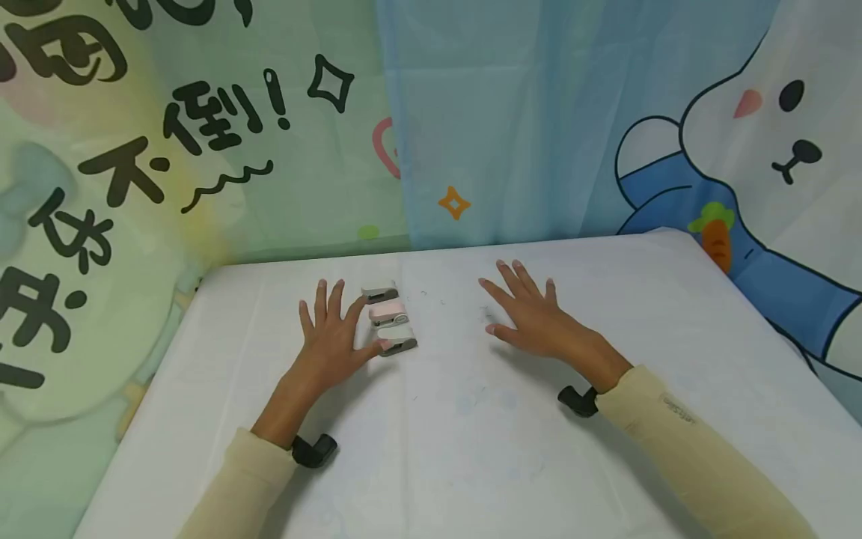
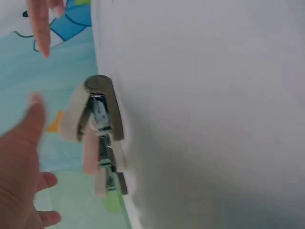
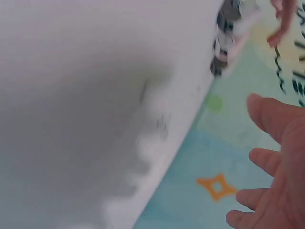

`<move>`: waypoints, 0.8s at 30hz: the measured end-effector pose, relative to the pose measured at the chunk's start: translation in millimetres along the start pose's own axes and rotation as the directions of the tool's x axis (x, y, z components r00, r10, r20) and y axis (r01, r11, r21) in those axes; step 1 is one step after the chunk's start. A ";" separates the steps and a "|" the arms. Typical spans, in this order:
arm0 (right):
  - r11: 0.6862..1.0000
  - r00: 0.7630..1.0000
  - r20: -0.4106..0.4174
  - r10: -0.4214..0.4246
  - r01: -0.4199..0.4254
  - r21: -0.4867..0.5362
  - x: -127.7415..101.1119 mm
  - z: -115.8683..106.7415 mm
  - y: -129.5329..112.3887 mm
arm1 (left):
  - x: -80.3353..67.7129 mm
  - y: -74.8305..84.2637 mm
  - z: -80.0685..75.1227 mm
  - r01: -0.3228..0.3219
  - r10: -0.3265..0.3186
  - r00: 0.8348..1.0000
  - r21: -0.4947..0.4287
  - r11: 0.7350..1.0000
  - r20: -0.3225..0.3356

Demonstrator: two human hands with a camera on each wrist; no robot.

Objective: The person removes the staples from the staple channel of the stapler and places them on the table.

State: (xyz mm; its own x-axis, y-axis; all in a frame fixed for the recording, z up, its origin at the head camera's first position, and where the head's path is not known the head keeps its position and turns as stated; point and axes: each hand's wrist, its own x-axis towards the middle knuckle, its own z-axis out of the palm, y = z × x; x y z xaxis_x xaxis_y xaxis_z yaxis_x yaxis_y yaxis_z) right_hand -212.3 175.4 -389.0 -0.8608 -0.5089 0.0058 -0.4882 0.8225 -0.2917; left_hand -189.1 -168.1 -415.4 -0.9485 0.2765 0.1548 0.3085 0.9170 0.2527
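Note:
Three small staplers stand in a row on the white table: a white and grey one (image 1: 381,290) at the back, a pink one (image 1: 387,313) in the middle, and another white and grey one (image 1: 397,339) in front. Over their left side hovers my left hand (image 1: 328,348), fingers spread. From the head, its index fingertip overlaps the back stapler and its thumb tip the front one; the left wrist view shows a gap between thumb and the nearest stapler (image 2: 98,107). My right hand (image 1: 539,322), fingers spread, is held above the table right of the row, holding nothing.
A white cloth covers the table (image 1: 471,449). Behind it hangs a printed curtain (image 1: 498,135) with a cartoon animal and lettering. Black wrist straps (image 1: 313,451) sit at both sleeve cuffs.

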 end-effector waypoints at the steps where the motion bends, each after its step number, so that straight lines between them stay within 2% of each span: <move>1: 1.000 1.000 -0.004 -0.017 0.017 0.009 2.6 1.7 -3.7 | 0.0 1.1 -0.1 -0.013 0.012 1.000 -0.017 1.000 -0.029; 4: 0.996 0.997 -0.012 -0.077 0.077 0.036 9.5 8.0 -14.6 | -1.2 4.2 0.1 -0.045 0.039 0.995 -0.058 0.997 -0.096; 7: 0.989 0.991 -0.019 -0.134 0.135 0.056 15.6 14.3 -25.2 | -2.8 6.8 1.1 -0.074 0.063 0.992 -0.101 0.992 -0.111; 11: 0.978 0.981 -0.029 -0.194 0.196 0.073 22.5 20.9 -38.5 | -4.5 7.5 2.8 -0.068 0.062 0.997 -0.157 0.985 -0.044; 15: 0.967 0.975 -0.005 -0.224 0.223 0.121 28.4 24.2 -50.6 | -3.3 7.4 5.0 -0.015 0.028 0.998 -0.234 0.972 0.049; 19: 0.957 0.970 0.043 -0.239 0.228 0.180 33.7 25.1 -60.7 | 2.4 8.9 10.1 0.040 0.006 0.990 -0.320 0.947 0.140; 22: 0.947 0.963 0.067 -0.259 0.240 0.212 38.1 24.8 -67.9 | 7.1 9.6 15.1 0.067 -0.006 0.985 -0.355 0.933 0.171; 24: 0.935 0.956 0.072 -0.284 0.260 0.241 41.4 24.7 -72.3 | 9.8 9.6 18.4 0.061 -0.003 0.987 -0.356 0.933 0.161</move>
State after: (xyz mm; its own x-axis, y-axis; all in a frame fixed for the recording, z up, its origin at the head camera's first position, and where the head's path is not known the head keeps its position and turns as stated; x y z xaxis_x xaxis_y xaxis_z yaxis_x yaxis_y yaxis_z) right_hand -209.0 88.6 -391.3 -0.6740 -0.7384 0.0196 -0.6455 0.5759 -0.5017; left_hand -196.8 -151.3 -429.1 -0.9488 0.3160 -0.0019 0.2552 0.7698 0.5850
